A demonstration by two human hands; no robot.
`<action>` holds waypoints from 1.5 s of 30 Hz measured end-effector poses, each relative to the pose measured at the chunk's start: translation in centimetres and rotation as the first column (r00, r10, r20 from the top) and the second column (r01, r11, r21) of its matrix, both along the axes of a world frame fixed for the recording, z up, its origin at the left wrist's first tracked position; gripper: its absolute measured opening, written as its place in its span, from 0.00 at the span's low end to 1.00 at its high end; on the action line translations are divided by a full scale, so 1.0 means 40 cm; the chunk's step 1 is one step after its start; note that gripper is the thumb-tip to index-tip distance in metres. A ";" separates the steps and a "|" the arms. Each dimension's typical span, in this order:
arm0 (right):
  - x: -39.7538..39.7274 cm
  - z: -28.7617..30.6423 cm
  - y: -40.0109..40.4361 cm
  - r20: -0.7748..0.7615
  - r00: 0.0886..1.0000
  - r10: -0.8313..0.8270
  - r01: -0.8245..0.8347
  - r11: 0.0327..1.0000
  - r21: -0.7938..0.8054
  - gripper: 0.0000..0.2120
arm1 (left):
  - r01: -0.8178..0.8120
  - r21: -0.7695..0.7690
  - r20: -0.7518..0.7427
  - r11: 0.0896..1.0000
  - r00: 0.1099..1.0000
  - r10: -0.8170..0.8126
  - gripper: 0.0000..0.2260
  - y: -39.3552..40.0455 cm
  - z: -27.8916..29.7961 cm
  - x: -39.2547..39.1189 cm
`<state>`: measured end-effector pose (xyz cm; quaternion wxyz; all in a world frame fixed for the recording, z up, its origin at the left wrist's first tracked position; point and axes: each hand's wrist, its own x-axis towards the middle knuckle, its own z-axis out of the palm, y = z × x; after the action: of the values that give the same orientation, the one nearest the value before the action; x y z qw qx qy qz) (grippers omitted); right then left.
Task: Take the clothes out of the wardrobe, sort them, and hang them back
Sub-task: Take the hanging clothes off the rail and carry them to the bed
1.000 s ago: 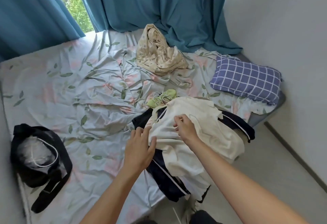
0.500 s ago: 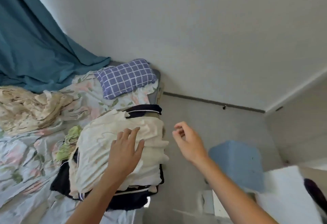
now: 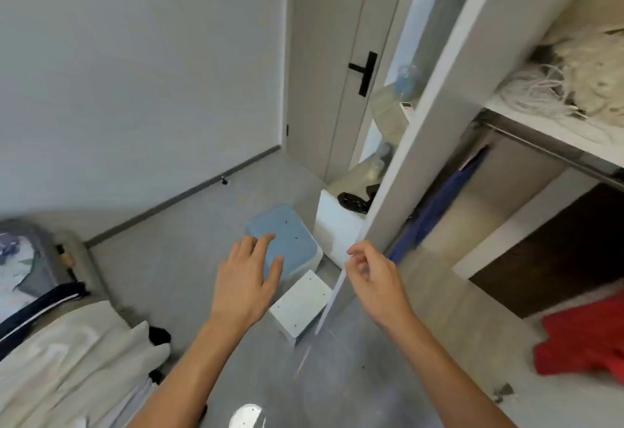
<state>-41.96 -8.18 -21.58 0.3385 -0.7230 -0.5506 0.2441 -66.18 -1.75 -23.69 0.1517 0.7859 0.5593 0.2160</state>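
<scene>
The open wardrobe (image 3: 449,96) fills the right side, with a metal hanging rail (image 3: 547,154) under a white shelf. A blue garment (image 3: 435,211) hangs at the rail's left end, and a red garment (image 3: 587,340) lies low at the right edge. A cream garment over dark navy clothes (image 3: 67,356) lies piled on the bed corner at lower left. My left hand (image 3: 246,279) hovers over the floor, fingers spread, holding nothing. My right hand (image 3: 374,275) is in the air near the wardrobe's side panel, fingers loosely curled and empty.
A light blue stool (image 3: 290,242) and white blocks (image 3: 300,306) stand on the grey floor between bed and wardrobe. A closed door with a black handle (image 3: 364,71) is behind. White cords and cream fabric (image 3: 574,79) lie on the upper shelf.
My view has swung right from the bed to the wardrobe. Both hands have left the clothes pile and now hang free in the air.
</scene>
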 end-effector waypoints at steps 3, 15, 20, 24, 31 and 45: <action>0.203 0.007 -0.121 -0.037 0.985 -0.168 0.169 0.985 0.035 0.04 | 0.145 -0.013 -0.007 0.989 0.989 -0.145 0.26 -0.055 0.006 0.214; 0.774 -0.029 -0.418 -0.027 0.812 -0.583 0.583 0.812 -0.022 0.05 | 0.609 0.015 -0.120 0.793 0.789 -0.603 0.25 -0.087 0.012 0.941; 0.959 -0.057 -0.383 0.006 0.728 -0.685 0.685 0.727 -0.046 0.07 | 0.633 0.004 -0.095 0.774 0.771 -0.630 0.26 0.038 -0.047 1.153; 1.096 -0.062 -0.331 0.025 0.671 -0.741 0.741 0.668 -0.066 0.07 | 0.681 -0.021 -0.076 0.732 0.729 -0.680 0.22 0.096 -0.060 1.342; 1.316 -0.069 -0.343 0.083 0.559 -0.825 0.828 0.560 -0.010 0.09 | 0.783 -0.063 -0.128 0.619 0.609 -0.783 0.26 0.150 -0.047 1.623; 1.749 -0.170 -0.470 0.178 0.272 -0.946 0.961 0.259 -0.095 0.37 | 0.758 -0.104 -0.224 0.644 0.614 -0.757 0.17 0.087 -0.081 1.875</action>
<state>28.00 -26.99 -28.38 0.3250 -0.9456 0.0069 0.0096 8.83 1.75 -26.94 0.1574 0.9686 0.1898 0.0326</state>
